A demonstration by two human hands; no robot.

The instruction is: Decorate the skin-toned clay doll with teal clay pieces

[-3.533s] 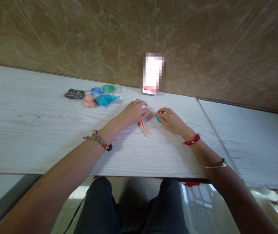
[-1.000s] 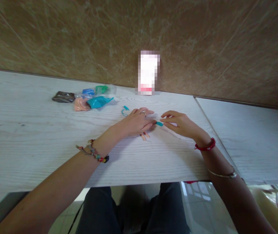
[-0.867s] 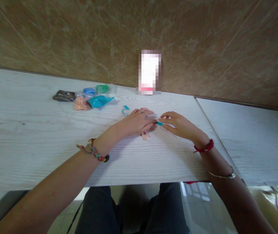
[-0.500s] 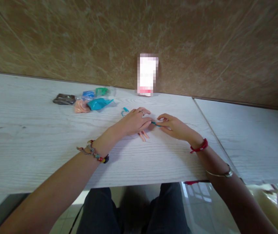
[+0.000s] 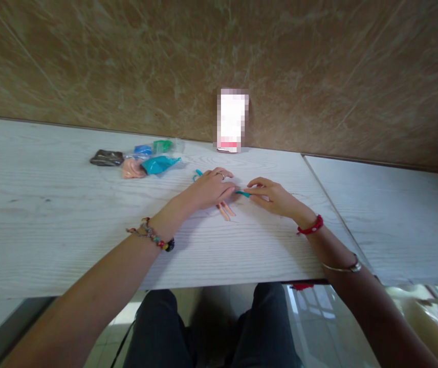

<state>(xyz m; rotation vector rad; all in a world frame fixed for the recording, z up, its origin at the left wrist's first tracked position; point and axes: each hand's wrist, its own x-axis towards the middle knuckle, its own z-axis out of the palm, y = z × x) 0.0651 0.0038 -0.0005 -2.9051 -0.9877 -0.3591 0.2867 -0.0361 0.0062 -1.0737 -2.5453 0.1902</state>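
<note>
A small strip of teal modelling clay [image 5: 243, 193] spans the gap between my two hands, above the white tabletop. My left hand [image 5: 212, 189], with a ring on one finger, is closed at the strip's left end. The fingertips of my right hand [image 5: 272, 198] pinch its right end. Two thin legs of peach clay [image 5: 226, 210] stick out from under my left hand on the table; whatever joins them is hidden beneath the palm. Just behind my left hand lies another teal clay bit [image 5: 198, 173] with a thin curl, partly covered.
Bags of clay lie at the back left: brown [image 5: 107, 158], peach [image 5: 133, 168], teal [image 5: 160, 164], blue [image 5: 143, 150] and green [image 5: 162, 146]. A phone with a blurred screen [image 5: 232, 120] leans on the marbled wall [image 5: 319, 76]. A seam [image 5: 330, 199] crosses the tabletop on the right.
Earlier, my right hand held teal clay apart from my left; now the strip bridges both. Over the last second, my right fingers have closed in on it and both hands have shifted slightly left.
</note>
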